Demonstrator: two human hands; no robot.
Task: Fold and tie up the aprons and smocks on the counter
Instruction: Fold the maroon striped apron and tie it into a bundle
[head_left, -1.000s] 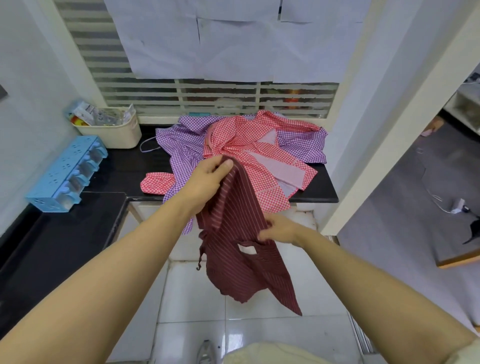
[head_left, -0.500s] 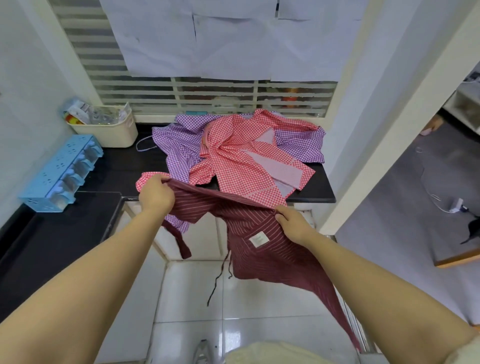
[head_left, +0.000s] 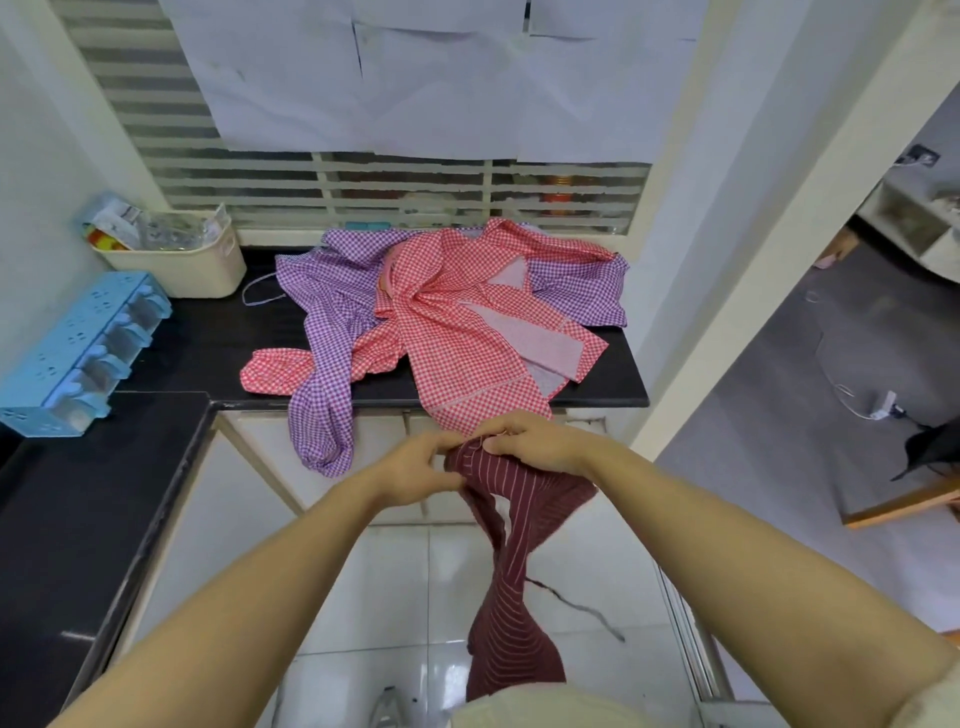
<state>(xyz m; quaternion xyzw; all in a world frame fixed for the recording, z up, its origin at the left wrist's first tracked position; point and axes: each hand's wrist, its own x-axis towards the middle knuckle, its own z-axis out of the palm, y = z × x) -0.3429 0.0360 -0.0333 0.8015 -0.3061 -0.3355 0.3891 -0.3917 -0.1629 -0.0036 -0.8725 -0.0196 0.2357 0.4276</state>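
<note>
Just off the counter's (head_left: 208, 343) front edge, the left grip (head_left: 415, 470) and right grip (head_left: 530, 441) are pinching the bunched top of the striped apron (head_left: 511, 597), close together, while its length is hanging over the floor (head_left: 384, 587) with a tie (head_left: 576, 605) trailing. A lengthwise fold seems to be forming; the next move is likely calling for halving it again and winding the tie round. Beyond, a red smock (head_left: 467, 332) and purple smock (head_left: 332, 322) are lying heaped on the counter, near a basket (head_left: 208, 270) and blue rack (head_left: 88, 343), under a papered window (head_left: 415, 197).
</note>
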